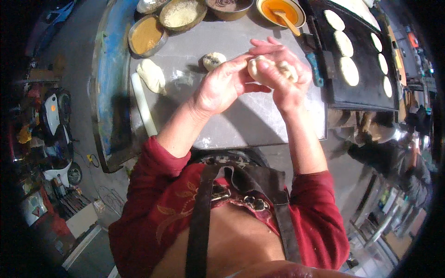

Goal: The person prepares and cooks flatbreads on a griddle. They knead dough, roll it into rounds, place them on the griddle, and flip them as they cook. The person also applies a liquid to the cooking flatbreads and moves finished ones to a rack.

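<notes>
We see first the grey worktop [241, 120], dusted with flour, stretching out below us. To its right lies a black griddle [359, 92] carrying a row of pale flat dough rounds [348, 70]. Along the far edge stand four bowls: a metal bowl of tan paste [146, 36], a bowl of pale crumbs [181, 14], a bowl of dark filling [228, 4], and a bowl of orange liquid [280, 8] with a wooden spoon [288, 22] leaning in it. At the left of the worktop lies a white rolling pin [143, 104], and just beside it a lump of raw dough [152, 75]. Nearer the bowls sits a small filled dough ball [213, 60], dark filling showing on top.

Above the worktop, our hands meet around a dough ball [259, 68]. The right hand [287, 74] cups it from behind and beneath, fingers curled round it. The left hand [222, 85] pinches its near side with thumb and fingertips, so both hands grip the same piece, raised clear of the surface.
</notes>
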Demonstrator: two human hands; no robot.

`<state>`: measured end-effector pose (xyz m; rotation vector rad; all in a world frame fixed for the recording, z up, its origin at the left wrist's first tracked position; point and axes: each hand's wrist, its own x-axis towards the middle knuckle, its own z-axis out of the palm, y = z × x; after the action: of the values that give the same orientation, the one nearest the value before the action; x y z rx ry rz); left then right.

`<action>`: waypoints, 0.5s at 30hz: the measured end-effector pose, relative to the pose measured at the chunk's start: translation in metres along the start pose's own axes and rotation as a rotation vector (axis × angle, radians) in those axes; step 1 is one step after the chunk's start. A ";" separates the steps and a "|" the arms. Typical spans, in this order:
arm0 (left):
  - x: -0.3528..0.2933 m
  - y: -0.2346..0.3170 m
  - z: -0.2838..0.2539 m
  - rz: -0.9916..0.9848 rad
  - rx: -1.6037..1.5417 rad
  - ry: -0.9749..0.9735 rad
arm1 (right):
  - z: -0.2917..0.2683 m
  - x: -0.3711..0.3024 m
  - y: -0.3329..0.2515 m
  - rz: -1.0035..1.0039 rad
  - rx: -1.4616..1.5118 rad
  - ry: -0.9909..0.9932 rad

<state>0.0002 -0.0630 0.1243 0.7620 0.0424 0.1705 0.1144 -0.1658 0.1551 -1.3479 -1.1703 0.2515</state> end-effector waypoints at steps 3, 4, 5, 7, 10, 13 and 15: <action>-0.002 0.004 0.003 0.085 0.253 -0.025 | 0.013 -0.003 -0.011 0.187 0.264 0.010; -0.002 0.003 0.002 0.061 0.310 -0.001 | 0.020 -0.005 -0.013 0.202 0.308 0.075; -0.001 0.002 0.000 0.139 0.478 0.003 | 0.027 -0.006 -0.014 0.213 0.352 0.141; -0.001 -0.004 -0.003 0.170 0.556 0.080 | 0.035 -0.007 -0.009 0.115 0.273 0.149; 0.001 -0.018 -0.003 0.297 0.565 0.209 | 0.032 -0.007 0.002 0.151 0.320 0.052; -0.003 -0.025 0.001 0.244 0.235 0.098 | 0.023 -0.008 0.006 0.251 0.445 0.265; -0.009 -0.022 0.003 0.208 0.460 0.114 | 0.017 -0.010 0.003 0.180 0.075 0.226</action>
<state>-0.0054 -0.0825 0.1114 1.2160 0.1131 0.4107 0.0983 -0.1621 0.1443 -1.3777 -0.8452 0.2624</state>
